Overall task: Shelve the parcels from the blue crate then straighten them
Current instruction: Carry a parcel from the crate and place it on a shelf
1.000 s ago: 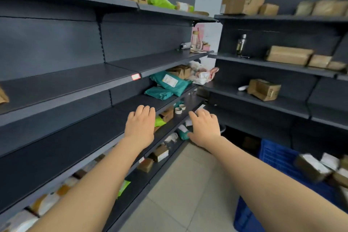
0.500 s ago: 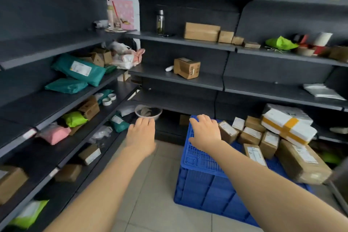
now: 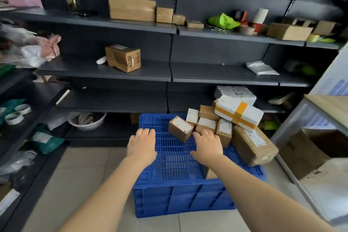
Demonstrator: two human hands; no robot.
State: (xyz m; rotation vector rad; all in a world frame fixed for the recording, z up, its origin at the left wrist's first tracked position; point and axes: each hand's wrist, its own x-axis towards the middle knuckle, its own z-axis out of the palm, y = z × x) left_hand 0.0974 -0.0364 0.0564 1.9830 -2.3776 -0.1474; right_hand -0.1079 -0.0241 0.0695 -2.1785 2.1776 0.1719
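The blue crate (image 3: 180, 196) stands on the tiled floor in front of the dark shelves. Several parcels are heaped at its far right side: a small brown box (image 3: 180, 128) with a white label, more small labelled boxes (image 3: 207, 125), a white foam parcel (image 3: 238, 112) with orange tape, and a large taped brown parcel (image 3: 253, 145). My left hand (image 3: 141, 144) hovers with straight fingers over the crate's left part, holding nothing. My right hand (image 3: 206, 145) reaches with its fingers straight to just below the small boxes; its fingertips are at the brown box's lower edge.
Dark shelving (image 3: 105, 73) runs across the back and down the left, holding a brown box (image 3: 123, 58), a row of cartons (image 3: 131, 8), a green bag (image 3: 224, 21) and teal mailers (image 3: 48, 141). A bowl (image 3: 86, 120) sits low left. An open carton (image 3: 308, 149) stands at right.
The view swung right from the left shelves and dropped onto the blue crate. Both empty hands came along and now hang over the crate, the right one close to the small boxes.
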